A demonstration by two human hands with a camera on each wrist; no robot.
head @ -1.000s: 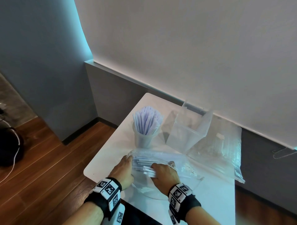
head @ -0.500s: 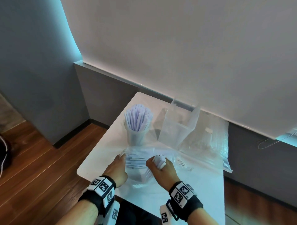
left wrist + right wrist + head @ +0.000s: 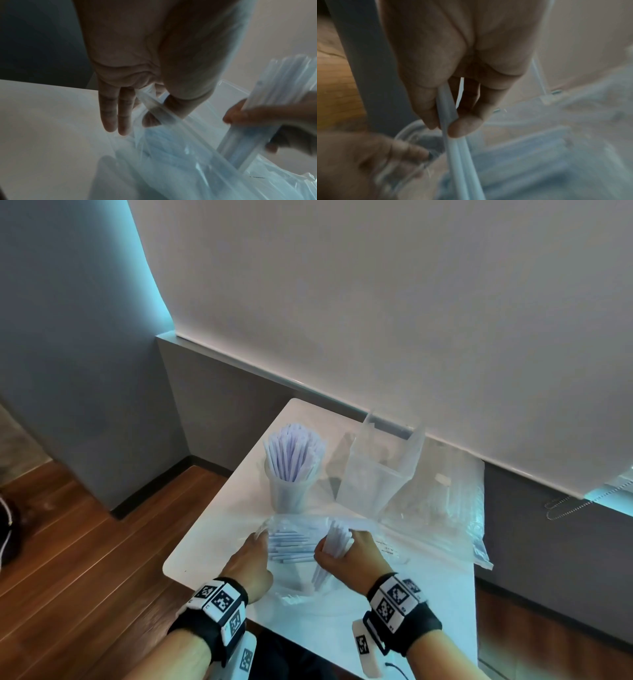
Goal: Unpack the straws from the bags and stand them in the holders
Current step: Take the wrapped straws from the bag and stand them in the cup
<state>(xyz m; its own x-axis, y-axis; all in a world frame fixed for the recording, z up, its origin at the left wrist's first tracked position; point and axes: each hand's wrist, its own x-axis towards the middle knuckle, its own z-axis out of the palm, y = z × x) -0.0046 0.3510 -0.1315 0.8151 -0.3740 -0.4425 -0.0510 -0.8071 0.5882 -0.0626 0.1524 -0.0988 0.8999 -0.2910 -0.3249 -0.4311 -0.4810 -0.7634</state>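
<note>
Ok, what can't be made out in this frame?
- Straw count in the right hand: head view, fingers wrap the bunch; right wrist view blurred.
- Contents of the far bag: head view, clear plastic glare.
- Square holder base: hidden behind the near bag.
- Left hand fingertips: left wrist view, partly behind plastic.

table [image 3: 219,529]: smooth white top, faint sheen
bag [image 3: 370,529]: thin clear plastic film, glossy, crinkled
straws [image 3: 337,542]: matt white paper wrappers
round holder [image 3: 291,498]: frosted translucent plastic
square holder [image 3: 373,474]: clear smooth plastic
floor [image 3: 85,559]: polished brown wood
</note>
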